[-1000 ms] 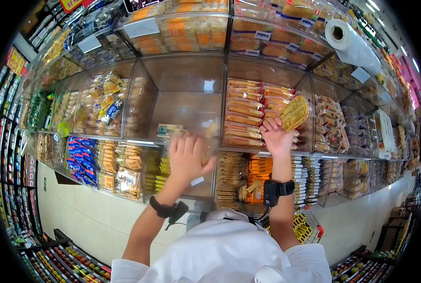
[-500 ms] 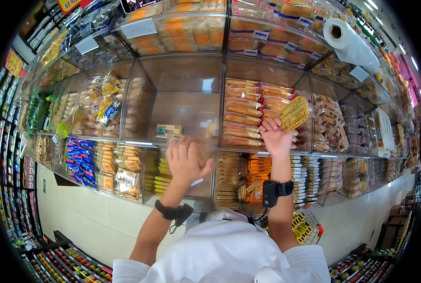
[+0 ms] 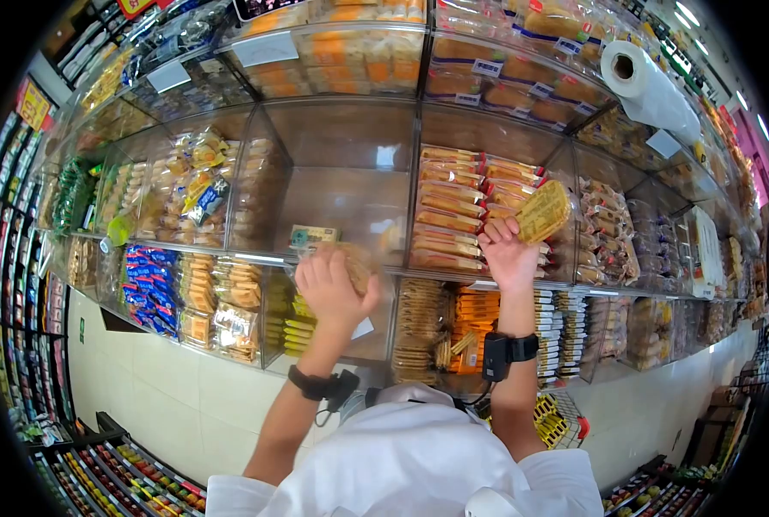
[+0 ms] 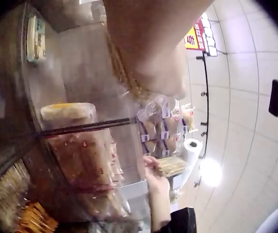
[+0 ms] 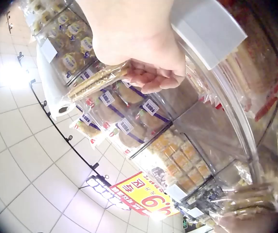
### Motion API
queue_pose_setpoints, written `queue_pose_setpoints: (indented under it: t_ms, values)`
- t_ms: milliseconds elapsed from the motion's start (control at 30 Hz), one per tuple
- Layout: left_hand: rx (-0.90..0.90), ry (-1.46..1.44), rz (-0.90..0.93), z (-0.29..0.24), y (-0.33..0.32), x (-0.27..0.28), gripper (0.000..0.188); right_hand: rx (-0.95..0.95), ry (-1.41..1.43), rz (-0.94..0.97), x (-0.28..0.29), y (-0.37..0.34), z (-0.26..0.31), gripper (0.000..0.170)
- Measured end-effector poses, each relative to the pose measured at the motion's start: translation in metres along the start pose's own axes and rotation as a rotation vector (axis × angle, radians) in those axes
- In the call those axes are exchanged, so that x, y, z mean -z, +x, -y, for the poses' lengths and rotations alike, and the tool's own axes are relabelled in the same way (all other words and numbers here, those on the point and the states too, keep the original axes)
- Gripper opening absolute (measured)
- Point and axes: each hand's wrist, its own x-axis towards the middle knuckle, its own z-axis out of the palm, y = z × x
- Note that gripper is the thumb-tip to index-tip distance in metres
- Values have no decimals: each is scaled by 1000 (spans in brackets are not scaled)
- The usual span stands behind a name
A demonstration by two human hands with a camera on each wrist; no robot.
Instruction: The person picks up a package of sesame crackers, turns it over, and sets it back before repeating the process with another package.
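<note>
My left hand [image 3: 333, 289] grips a clear-wrapped pack of brown flat biscuits [image 3: 357, 269] above the front edge of a mostly bare compartment [image 3: 341, 194]. In the right wrist view that pack [image 5: 248, 199] appears at lower right, its layers side-on. Raised over the red-and-cream wrapped packs [image 3: 449, 207], my right hand [image 3: 512, 258] pinches a flat golden pack [image 3: 544, 213] by its lower left end. The right wrist view shows the fingers curled at one end of this pack [image 5: 97, 82]. A small green-and-cream box [image 3: 314, 236] lies behind my left hand.
Clear dividers and front rails separate the bins. Orange packs [image 3: 475, 314] and blue packs [image 3: 150, 289] fill lower bins. A roll of plastic bags [image 3: 647, 86] is at upper right; a shopping cart [image 3: 565, 418] stands below.
My left hand has shifted a little left with its pack, which shows more clearly beside the fingers. The right hand keeps its pack in nearly the same place; the head view has shifted slightly.
</note>
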Motion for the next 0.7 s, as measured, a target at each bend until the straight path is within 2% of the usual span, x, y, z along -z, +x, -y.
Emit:
queue_pose_setpoints:
  t_ms: [167,367,467,567,700]
  values:
    - [-321,-25,87,21,-4,3,52,-6,-1,-1,0,0,1,29]
    - [-500,-36,128,34,5,9,52,-6,13,30,0,0,1,29]
    - [-477,0,58,48,-3,7,51,1,34,25,-3,-2,0,29]
    - [-368,22,-35,69,-10,6,52,6,27,-42,-4,-3,0,29]
    - [-332,12,-64,66,-10,5,50,-1,1,-35,-1,-1,0,29]
